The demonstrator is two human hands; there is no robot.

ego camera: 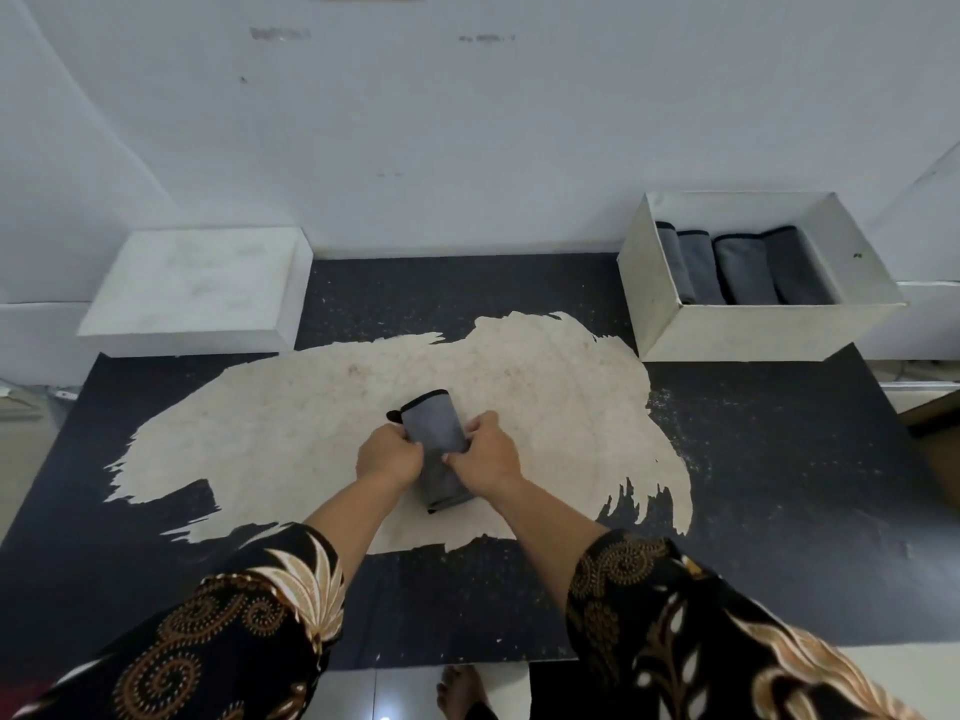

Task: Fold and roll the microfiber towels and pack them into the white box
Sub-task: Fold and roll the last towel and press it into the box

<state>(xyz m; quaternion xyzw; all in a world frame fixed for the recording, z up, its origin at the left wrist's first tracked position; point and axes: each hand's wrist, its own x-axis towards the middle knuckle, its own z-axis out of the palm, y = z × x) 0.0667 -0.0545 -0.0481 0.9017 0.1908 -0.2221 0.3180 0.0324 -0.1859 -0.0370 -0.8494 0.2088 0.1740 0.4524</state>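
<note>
A grey microfiber towel [432,423] with a black hem lies as a narrow folded strip on the worn middle of the dark table [779,459]. My left hand [387,457] grips its left side and my right hand [485,452] grips its right side, fingers curled over the cloth at mid-length. The strip's near end pokes out below my wrists. The white box [727,330] stands at the back right, open at the top, with several rolled grey towels [737,270] side by side inside it.
The white lid [197,288] lies upside up at the back left of the table. A white wall runs behind. Pale floor tiles and a bare foot [460,691] show past the table's near edge.
</note>
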